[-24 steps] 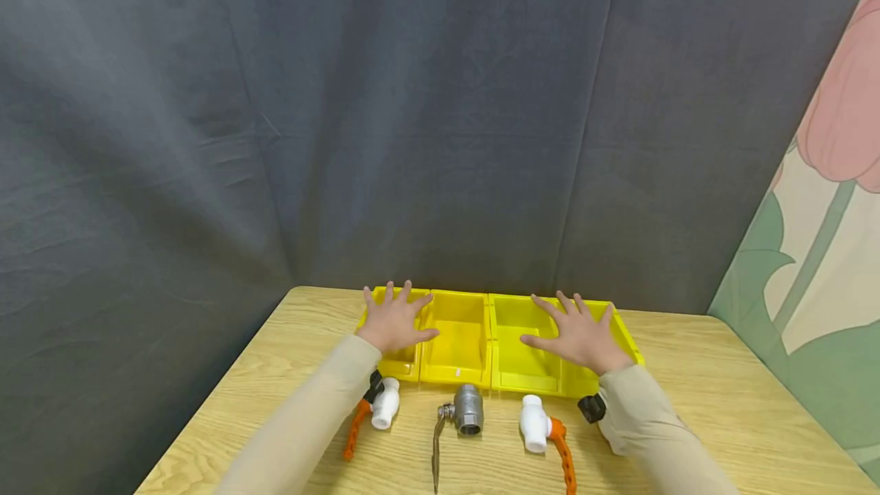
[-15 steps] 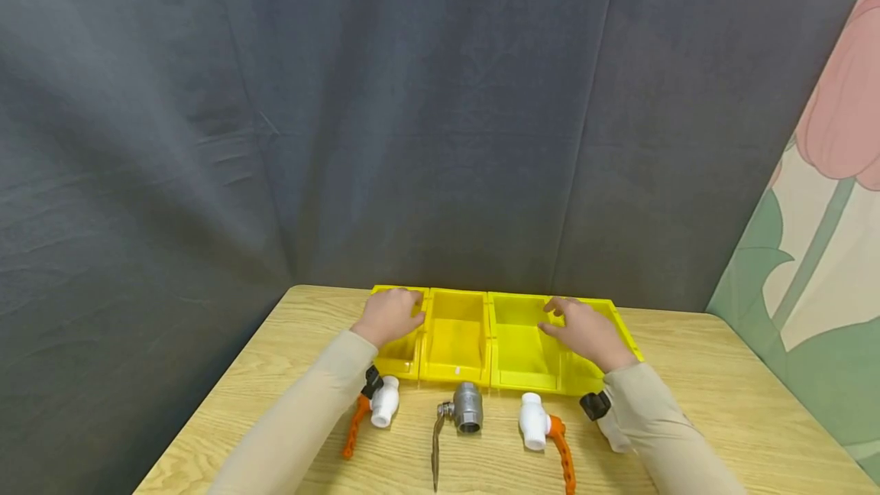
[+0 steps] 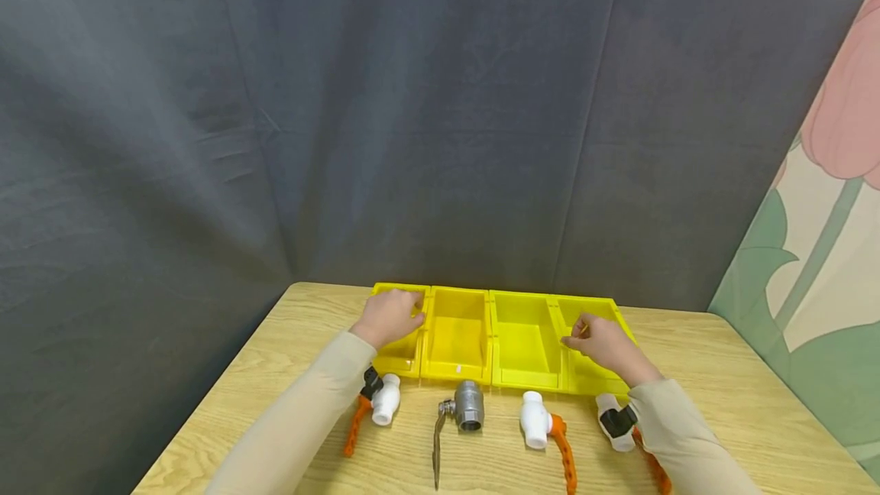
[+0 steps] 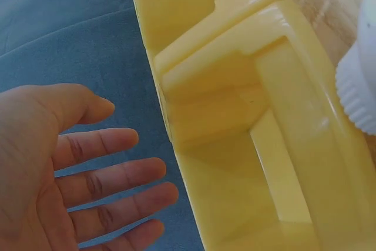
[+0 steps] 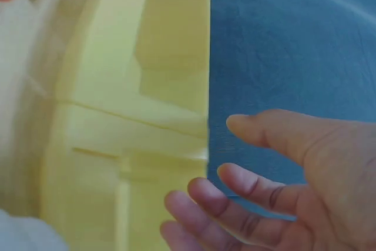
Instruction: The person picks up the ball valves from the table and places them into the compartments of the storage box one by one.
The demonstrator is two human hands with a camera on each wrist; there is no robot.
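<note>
Head view has the L hand (image 3: 388, 318) over the far-L bin (image 3: 399, 367) & the R hand (image 3: 608, 344) over the far-R bin (image 3: 591, 382), backs of both hands up, beige sleeves (image 3: 302, 411) reaching the wrists. L grip is fairly wide: the L wrist view has thumb & fingers apart w/ nothing btwn, fingers nearly straight, tips just beside the bin edge. R grip is a bit narrower, also holding nothing: the R wrist view has a gap btwn thumb & index, fingers slightly bent, a few tips overlapping the bin edge; can't tell if they touch it. Bins are yellow, 4 in a row, side by side nr the back of the wood table (image 3: 701, 380); 2nd bin (image 3: 457, 334) has a small white mark (image 3: 458, 369) on its front, & 3rd bin (image 3: 525, 342) sits btwn it & the far-R one. Valves lie in front of the bins, approx. one per bin: far-L valve (image 3: 386, 402), white w/ orange handle, just beside a black wrist cam (image 3: 371, 382); metal valve (image 3: 470, 406) w/ its lever (image 3: 436, 449) toward the person; 3rd valve (image 3: 534, 420), white w/ orange handle; far-R valve (image 3: 622, 441), same type, partly hidden by the other black wrist cam. Bkgd: dark grey curtain (image 3: 440, 121), plus a pink tulip print (image 3: 839, 113) at R.
</note>
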